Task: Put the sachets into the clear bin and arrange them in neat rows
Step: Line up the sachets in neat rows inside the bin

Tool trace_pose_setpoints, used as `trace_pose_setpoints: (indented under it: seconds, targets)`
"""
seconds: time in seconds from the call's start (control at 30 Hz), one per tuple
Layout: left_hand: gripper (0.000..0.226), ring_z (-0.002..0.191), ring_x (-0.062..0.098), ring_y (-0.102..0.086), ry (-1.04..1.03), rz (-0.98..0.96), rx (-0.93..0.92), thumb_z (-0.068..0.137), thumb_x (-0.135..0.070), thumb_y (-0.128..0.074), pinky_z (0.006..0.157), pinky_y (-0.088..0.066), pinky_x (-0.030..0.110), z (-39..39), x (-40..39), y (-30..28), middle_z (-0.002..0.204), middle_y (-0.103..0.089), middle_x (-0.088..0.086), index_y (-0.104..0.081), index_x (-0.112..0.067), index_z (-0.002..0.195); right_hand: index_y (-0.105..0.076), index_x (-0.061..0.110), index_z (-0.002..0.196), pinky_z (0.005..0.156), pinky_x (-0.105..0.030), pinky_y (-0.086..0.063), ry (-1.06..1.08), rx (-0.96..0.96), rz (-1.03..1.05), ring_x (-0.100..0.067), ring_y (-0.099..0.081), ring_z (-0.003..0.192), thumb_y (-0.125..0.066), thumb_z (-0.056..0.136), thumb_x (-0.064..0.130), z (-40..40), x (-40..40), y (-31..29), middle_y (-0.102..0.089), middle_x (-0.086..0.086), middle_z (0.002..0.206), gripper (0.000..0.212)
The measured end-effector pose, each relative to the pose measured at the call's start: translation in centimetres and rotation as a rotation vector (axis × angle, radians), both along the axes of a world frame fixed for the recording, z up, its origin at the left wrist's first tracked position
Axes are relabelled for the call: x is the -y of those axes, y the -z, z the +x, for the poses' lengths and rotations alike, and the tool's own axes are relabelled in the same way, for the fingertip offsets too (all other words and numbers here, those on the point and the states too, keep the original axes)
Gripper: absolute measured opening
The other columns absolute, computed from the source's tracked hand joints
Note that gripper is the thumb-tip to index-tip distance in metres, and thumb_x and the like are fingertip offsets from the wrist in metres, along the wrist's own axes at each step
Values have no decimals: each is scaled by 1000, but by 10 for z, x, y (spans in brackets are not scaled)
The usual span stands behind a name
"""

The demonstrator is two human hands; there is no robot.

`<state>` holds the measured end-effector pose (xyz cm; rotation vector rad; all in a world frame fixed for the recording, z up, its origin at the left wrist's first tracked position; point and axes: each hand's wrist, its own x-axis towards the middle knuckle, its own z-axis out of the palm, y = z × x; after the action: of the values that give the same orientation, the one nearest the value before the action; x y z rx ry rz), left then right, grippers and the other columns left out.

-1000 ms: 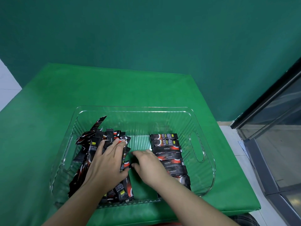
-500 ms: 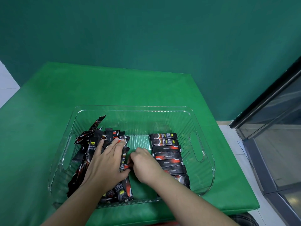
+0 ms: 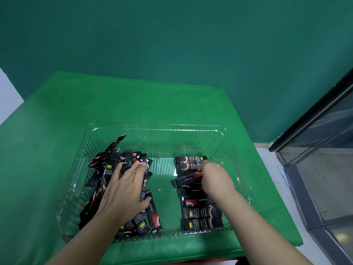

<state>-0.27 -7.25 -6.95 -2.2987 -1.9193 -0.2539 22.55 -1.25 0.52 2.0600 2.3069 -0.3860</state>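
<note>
The clear bin (image 3: 156, 129) sits on the green worktop (image 3: 76, 111). The left hand (image 3: 124, 190) lies flat, fingers straight, on a loose heap of sachets (image 3: 107, 169) at the bin's left side. The right hand (image 3: 215, 178) has its grip clamped on one sachet (image 3: 188, 179) — tilted over the neat row (image 3: 200, 215) at the right.

The sachets (image 3: 202, 213) are black, each marked with a red swirl, a white curve and a small yellow patch (the print on them is pale, too small to read). The bin (image 3: 156, 129) is clear and colourless, its walls ribbed with fine upright lines. The cloth (image 3: 133, 100) under it is bright green and plain. The wall (image 3: 172, 35) behind is a darker teal green. The floor (image 3: 267, 155) is white tile.
</note>
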Motion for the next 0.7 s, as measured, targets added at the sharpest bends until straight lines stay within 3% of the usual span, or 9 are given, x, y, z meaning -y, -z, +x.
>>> trace_pose_setpoints:
  seconds: [0.2, 0.3, 0.43, 0.7]
  targets:
    - [93, 123, 16, -54, -3, -6, -6, 52, -58, -79, 108, -16, 45, 0, 0, 1, 124, -64, 3, -56, -7, 126, -30, 11, 138, 102, -37, -39, -99, 168, 13, -31, -30, 125, -52, 79, -4, -18, 19, -2, -30, -15, 140, 65]
    - [93, 123, 16, -55, -3, 7, -12, 51, -59, -79, 107, -16, 44, 0, 0, 0, 123, -65, 2, -57, -8, 125, -21, 26, 146, 112, -49, -24, -168, 126, -103, -35, -10, 140, -53, 92, 15, -31, 34, 11, -8, -11, 155, 64]
    - [91, 123, 16, -54, -3, 14, -14, 52, -58, -79, 107, -18, 44, 0, 0, 0, 124, -65, 2, -57, -8, 125, -8, 32, 150, 115, -52, -6, -186, 201, -249, -39, 8, 143, -35, 99, 46, -41, 45, 23, 10, -11, 158, 60]
    - [90, 123, 17, -54, -9, 9, -21, 53, -58, -79, 107, -18, 44, 1, 0, 0, 123, -65, 3, -57, -7, 125, -1, 31, 151, 115, -53, -2, -134, 216, -291, -43, 9, 142, -30, 98, 54, -41, 48, 29, 13, -11, 158, 65]
